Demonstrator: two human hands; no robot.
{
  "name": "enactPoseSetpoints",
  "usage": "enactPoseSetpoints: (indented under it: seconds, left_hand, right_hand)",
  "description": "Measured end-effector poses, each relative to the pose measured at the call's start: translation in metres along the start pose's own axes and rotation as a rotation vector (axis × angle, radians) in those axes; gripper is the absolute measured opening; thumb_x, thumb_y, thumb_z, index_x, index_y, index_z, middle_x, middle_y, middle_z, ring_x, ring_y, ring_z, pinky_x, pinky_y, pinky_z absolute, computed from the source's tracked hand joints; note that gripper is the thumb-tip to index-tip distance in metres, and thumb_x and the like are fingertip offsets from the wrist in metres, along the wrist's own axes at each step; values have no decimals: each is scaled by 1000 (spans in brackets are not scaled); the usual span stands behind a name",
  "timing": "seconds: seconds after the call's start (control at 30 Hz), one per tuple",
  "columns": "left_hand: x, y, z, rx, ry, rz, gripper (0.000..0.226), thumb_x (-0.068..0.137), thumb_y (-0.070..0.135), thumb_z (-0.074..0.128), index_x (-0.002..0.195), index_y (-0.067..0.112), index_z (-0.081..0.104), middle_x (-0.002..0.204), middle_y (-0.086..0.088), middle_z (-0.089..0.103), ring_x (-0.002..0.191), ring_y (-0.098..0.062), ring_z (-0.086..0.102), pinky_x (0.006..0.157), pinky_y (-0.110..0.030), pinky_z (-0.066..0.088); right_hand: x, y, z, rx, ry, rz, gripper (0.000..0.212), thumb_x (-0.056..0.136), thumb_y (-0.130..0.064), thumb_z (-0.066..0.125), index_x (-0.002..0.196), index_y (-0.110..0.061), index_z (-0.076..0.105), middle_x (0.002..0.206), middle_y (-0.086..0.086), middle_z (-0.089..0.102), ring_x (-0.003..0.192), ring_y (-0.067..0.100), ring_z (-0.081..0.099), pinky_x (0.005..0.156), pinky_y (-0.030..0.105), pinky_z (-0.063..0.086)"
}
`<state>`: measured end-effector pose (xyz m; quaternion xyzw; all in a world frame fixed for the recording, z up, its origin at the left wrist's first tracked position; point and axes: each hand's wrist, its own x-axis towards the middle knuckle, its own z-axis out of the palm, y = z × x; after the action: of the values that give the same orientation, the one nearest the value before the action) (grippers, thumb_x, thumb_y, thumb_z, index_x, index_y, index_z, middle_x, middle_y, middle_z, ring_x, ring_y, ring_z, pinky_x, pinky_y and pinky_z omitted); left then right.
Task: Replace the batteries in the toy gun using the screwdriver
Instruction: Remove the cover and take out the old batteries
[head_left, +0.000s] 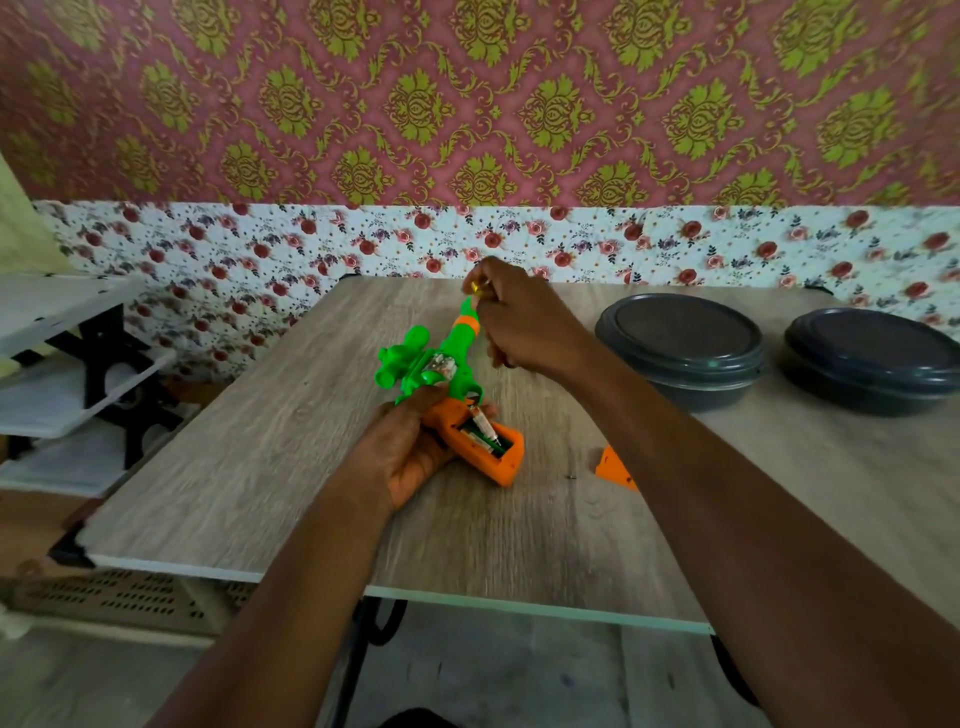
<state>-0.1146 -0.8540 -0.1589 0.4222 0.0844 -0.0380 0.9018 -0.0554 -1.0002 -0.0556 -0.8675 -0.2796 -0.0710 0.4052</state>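
A green and orange toy gun (441, 387) lies at the centre of the frame on a wooden table (260, 441). The left hand (405, 457) wraps its orange grip, whose battery compartment (488, 439) is open with batteries inside. The removed cover (613, 467) and a tiny screw (571, 476) lie right of centre. The right hand (524, 325), above centre, pinches something small and gold; what it is cannot be told. Closing and screwing appear left.

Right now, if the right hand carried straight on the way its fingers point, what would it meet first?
The right hand points up and away over the toy gun muzzle. Beyond looks like bare table, then the floral wall; depth unclear.
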Motion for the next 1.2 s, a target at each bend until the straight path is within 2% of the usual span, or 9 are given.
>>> enactPoseSetpoints:
  seconds: [0.07,0.17,0.27,0.37,0.57,0.73,0.9,1.07,1.2]
  left_hand:
    - [0,0,-1,12,4,5,35,98,14,57,128,-4,57,122,-35,65,95,-41,73,76,-58,61]
    - [3,0,-2,46,36,24,36,99,14,57,131,-3,59,122,-29,68,102,-38,71,77,-53,62]
    - [4,1,0,41,88,27,32,100,12,57,129,-2,61,111,-23,73,86,-29,75,64,-42,63]
    - [6,-1,-1,24,96,35,29,101,11,56,127,-1,61,115,-24,72,89,-31,74,67,-48,63]
    - [3,-2,-1,-29,62,52,31,101,11,56,129,-2,56,121,-36,65,92,-44,73,71,-60,60]
    - [2,-2,0,-23,74,54,25,100,8,56,124,1,57,121,-34,65,94,-45,71,76,-63,59]
    - [9,-2,-4,1,140,71,36,98,8,60,132,-1,55,122,-31,67,114,-46,65,92,-69,51]
    - [8,-1,-2,-3,155,63,42,96,9,62,136,1,51,124,-32,65,111,-46,67,80,-67,56]
    - [4,-1,0,-12,99,57,35,100,10,57,133,1,53,124,-34,65,99,-45,71,76,-63,59]
  right_hand:
    - [-8,6,4,-151,-67,-30,22,97,-12,57,118,-10,60,91,4,59,67,11,54,56,24,37]
    - [-21,12,9,-296,-143,-30,41,79,-32,83,112,-18,64,105,3,63,81,13,57,67,31,46]
    - [-32,17,16,-363,-192,51,64,64,-44,93,118,-21,66,113,0,59,99,15,49,77,33,47]
    - [-34,22,25,-337,-90,65,53,55,-45,93,95,-21,68,95,4,67,86,19,61,75,37,56]
    - [-1,29,10,-299,119,29,25,71,-27,80,91,-13,71,86,11,68,70,24,68,65,39,62]
    - [22,57,25,-618,-125,-11,32,87,-20,75,118,-16,68,116,15,63,95,34,65,78,41,56]
    - [26,71,36,-523,-173,78,28,82,-19,81,108,-19,72,110,14,65,90,30,66,76,42,58]
    - [22,70,25,-417,-141,49,24,86,-27,78,105,-14,70,90,5,58,87,25,61,63,26,37]
    - [1,41,7,-258,13,-33,20,99,-16,63,110,-1,71,91,11,59,83,21,54,70,30,35]
